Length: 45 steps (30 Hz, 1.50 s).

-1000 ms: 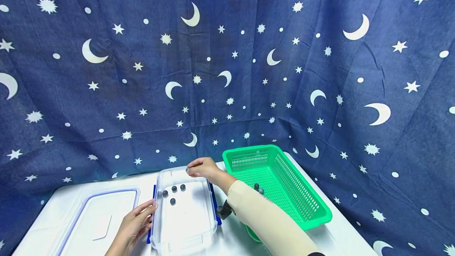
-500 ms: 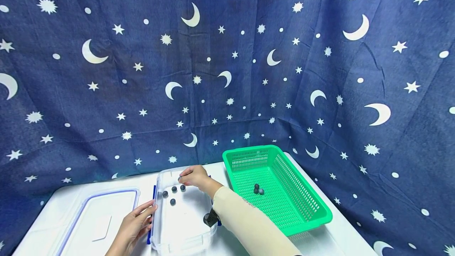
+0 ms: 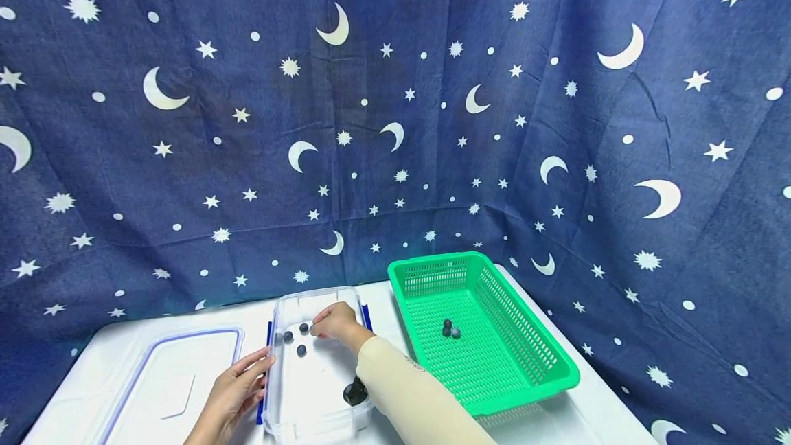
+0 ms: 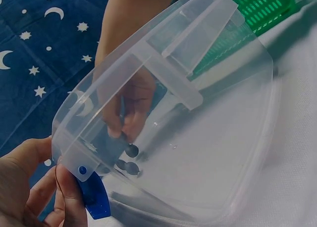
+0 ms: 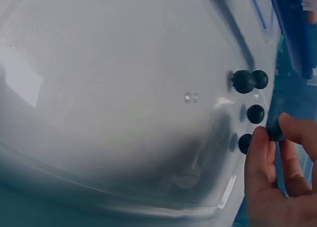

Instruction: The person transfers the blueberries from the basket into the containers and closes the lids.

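Note:
A clear plastic food container [image 3: 321,404] with blue side latches stands before me, several blueberries [image 3: 301,350] lying loose in its far left part. Inside it, my right hand [image 3: 336,321] pinches a blueberry [image 5: 275,129] between thumb and finger, close over the others; the head view hides this berry. My left hand [image 3: 231,390] holds the container's left edge, its thumb and fingers at the wall beside a blue latch [image 4: 94,195] in the left wrist view.
To the right stands a green perforated basket [image 3: 525,390] with three blueberries [image 3: 448,330] together on its floor. A clear lid with a blue seal [image 3: 154,390] lies at left on the white-covered table. A starry blue curtain [image 3: 371,170] hangs behind.
My right hand has come from the container's far right rim leftward and nearer, down among the blueberries, pinching one throughout. My left hand has stayed on the container's edge.

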Motion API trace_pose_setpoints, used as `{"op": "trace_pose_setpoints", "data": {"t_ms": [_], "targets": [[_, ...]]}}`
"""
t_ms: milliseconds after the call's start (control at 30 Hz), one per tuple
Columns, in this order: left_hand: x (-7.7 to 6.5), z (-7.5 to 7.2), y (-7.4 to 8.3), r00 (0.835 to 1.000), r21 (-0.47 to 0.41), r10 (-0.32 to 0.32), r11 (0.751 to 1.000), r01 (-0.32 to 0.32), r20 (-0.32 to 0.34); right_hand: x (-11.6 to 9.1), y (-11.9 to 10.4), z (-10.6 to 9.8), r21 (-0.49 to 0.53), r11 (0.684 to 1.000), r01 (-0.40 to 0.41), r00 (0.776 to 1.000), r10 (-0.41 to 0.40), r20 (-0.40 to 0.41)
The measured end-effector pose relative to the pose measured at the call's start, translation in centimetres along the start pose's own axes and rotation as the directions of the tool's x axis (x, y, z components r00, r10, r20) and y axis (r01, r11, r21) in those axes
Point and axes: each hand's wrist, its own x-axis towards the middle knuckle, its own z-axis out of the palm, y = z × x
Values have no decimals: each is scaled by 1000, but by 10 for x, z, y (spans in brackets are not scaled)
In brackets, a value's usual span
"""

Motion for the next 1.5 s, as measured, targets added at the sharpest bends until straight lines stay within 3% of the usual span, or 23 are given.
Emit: {"op": "trace_pose_setpoints", "data": {"t_ms": [367,567,700,800,933,1067,1233,1367,1500], "targets": [[-1,2,-2,1000,5,4,1000,-4,2,6,21,9,-59,998,-9,999,6,-43],[-1,3,-2,1000,-5,-2,1000,2,7,7,8,-4,-20,999,27,1000,-27,14],[-1,2,0,1000,-12,-6,1000,6,14,10,-15,-34,32,994,109,991,-111,76],[0,2,1,1000,-10,-7,1000,7,19,14,-28,-67,106,981,165,980,-175,97],[-1,1,2,1000,0,-5,1000,5,31,20,-30,-119,129,977,169,980,-181,86],[-1,1,3,999,7,-9,1000,8,37,30,-11,-166,86,988,125,992,-127,26],[-1,1,3,999,20,-20,1000,19,27,38,26,-211,50,996,76,995,-73,-69],[0,1,2,999,16,-19,1000,19,33,37,58,-231,26,998,52,992,-49,-117],[0,1,2,999,19,-16,1000,16,38,30,90,-237,-18,1000,10,992,-12,-126]]}}
